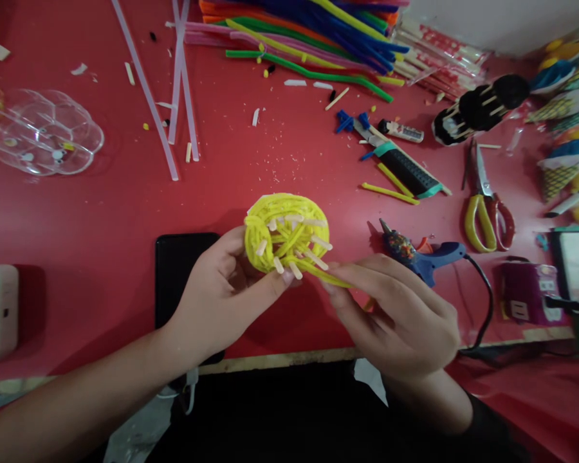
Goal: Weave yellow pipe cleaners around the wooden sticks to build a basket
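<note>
A small round basket [289, 209] of yellow pipe cleaners, woven around several short wooden sticks, is held just above the near part of the red table. My left hand [226, 283] is closed on its left and lower side, thumb at the front rim. Between the thumb and fingers of my right hand [395, 308] is pinched the loose end of a yellow pipe cleaner [330, 278], which runs from the basket's lower right rim. The basket tilts so that its inside shows. Its underside is hidden.
A glue gun [410, 254], scissors [487, 206] and a utility knife [405, 167] lie to the right. Coloured pipe cleaners [309, 32] are heaped at the back. A black phone [174, 276] lies under my left wrist; a clear plastic tray [48, 128] and glue sticks [145, 90] lie at left.
</note>
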The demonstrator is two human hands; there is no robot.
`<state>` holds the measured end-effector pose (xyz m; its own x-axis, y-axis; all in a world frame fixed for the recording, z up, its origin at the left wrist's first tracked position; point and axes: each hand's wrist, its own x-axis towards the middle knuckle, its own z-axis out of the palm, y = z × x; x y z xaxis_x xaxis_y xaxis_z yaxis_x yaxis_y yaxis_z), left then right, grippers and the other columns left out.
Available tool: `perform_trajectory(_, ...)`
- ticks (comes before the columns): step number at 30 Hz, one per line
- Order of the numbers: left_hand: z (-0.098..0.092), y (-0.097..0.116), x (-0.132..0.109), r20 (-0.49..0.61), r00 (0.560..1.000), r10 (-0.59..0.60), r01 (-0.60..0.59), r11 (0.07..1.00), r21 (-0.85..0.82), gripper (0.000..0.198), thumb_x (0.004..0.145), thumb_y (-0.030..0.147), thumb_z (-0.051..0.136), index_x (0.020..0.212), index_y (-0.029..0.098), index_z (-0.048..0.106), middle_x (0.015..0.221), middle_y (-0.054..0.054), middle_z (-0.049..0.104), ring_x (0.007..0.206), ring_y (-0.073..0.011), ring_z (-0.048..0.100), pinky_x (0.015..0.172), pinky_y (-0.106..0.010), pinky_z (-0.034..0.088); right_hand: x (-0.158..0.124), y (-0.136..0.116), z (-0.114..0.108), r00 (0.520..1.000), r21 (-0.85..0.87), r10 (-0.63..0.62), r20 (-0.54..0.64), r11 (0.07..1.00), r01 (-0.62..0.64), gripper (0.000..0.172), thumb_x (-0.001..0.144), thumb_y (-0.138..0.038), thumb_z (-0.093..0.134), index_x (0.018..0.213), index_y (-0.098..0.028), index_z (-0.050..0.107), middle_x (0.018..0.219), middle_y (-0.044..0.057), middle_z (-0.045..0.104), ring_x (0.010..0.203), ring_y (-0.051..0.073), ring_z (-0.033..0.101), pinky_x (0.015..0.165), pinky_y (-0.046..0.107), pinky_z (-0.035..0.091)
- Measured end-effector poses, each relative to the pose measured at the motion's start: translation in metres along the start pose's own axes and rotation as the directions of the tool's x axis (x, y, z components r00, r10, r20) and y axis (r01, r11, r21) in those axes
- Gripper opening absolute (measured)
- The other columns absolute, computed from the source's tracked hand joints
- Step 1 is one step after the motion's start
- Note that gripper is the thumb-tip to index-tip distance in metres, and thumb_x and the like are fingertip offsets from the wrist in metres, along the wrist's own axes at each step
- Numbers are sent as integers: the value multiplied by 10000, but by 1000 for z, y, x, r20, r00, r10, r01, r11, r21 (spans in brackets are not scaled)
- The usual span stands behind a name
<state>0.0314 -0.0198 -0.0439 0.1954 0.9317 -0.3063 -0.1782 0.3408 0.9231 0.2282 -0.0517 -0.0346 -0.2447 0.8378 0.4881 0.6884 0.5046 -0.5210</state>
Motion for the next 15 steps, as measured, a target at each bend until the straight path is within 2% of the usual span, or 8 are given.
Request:
perform_trajectory(4, -1, -1, 4, 44, 997, -67, 70, 995, -64, 254, 734, 173, 869, 936, 252, 737, 879, -5, 812, 742, -188, 777, 678, -296, 684, 1, -9, -11, 1000, -76, 11, -27, 997, -13, 263, 901, -53, 731, 1122, -193, 718, 873, 23, 779, 728, 145, 732, 687, 255, 655)
perform_trajectory(6, -1, -2, 5, 49, 995, -92, 97, 990, -104, 256, 724, 148, 870, 923, 241, 739, 833, 3, 801, 668, -156, 752, 625, -254, 669, 4, -14, -20, 999, -95, 35, 2, 995, -34, 258, 910, -45, 713, 1125, -187, 720, 915, 35, 785, 774, 144, 743, 725, 240, 661)
perform_trajectory(10, 1, 0, 6, 64, 992, -109, 117, 981, -152, 251, 725, 98, 857, 916, 220, 750, 819, 17, 793, 646, -118, 730, 618, -199, 650, 15, -19, -37, 987, -76, 131, 93, 989, -124, 205, 963, -95, 644, 1119, -194, 733, 946, 67, 763, 860, 178, 748, 788, 283, 665)
perform_trajectory(15, 2, 2, 6, 72, 982, -175, 185, 969, -167, 224, 727, 108, 862, 904, 188, 749, 793, 32, 786, 607, -84, 708, 595, -159, 621, 36, -15, -47, 978, -101, 187, 96, 979, -178, 148, 984, -246, 655, 1091, -258, 757, 877, 46, 740, 902, 221, 744, 857, 392, 668)
